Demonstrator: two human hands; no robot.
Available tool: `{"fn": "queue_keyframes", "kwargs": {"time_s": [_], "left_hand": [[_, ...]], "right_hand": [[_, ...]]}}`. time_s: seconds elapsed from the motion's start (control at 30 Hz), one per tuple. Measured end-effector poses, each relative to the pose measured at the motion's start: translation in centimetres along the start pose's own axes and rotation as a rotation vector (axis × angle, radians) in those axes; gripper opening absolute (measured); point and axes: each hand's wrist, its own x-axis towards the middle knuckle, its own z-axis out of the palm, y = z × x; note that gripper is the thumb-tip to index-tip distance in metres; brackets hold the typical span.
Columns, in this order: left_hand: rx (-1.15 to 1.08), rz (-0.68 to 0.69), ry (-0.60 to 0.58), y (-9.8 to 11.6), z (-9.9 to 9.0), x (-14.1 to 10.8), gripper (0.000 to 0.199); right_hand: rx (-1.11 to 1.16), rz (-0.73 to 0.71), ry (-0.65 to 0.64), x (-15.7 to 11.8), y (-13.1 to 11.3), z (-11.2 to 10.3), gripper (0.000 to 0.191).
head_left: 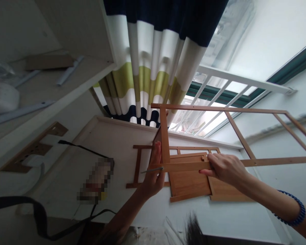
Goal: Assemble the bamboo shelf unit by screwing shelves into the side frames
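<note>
Wooden frame, one: raised over white table. Left hand: grasping end corner, beside thin metal rod. Right hand: clenched round lower rail. Wooden panels: on table.

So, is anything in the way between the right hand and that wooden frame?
Nothing visible is: the right hand grips the rail of the wooden frame directly, and the wooden panels sit behind the frame, not in between.

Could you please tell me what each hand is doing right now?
Left hand: curled around the wooden frame near its corner.
Right hand: closed on its lower rail.
</note>
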Motion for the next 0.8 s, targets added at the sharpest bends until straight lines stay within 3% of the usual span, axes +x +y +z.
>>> {"fn": "queue_keyframes", "kwargs": {"time_s": [0.23, 0.57, 0.7, 0.8], "left_hand": [[-0.04, -0.025, 0.128, -0.1, 0.4, -0.5, 0.059], [-0.233, -0.027, 0.029, -1.2, -0.3, -1.2, 0.055], [-0.389, 0.009, 0.206, -1.5, -1.2, -0.6, 0.065], [-0.396, 0.117, 0.356, -0.9, -2.3, 0.5, 0.061]], "right_hand": [[0.059, 0.03, -0.033, 0.6, -1.0, 0.3, 0.056], [0.048, 0.019, -0.015, 1.0, -1.1, 0.0, 0.055], [0.053, 0.025, -0.031, 0.9, -1.1, 0.1, 0.055], [0.062, 0.025, -0.054, 0.9, -1.1, 0.1, 0.055]]}}
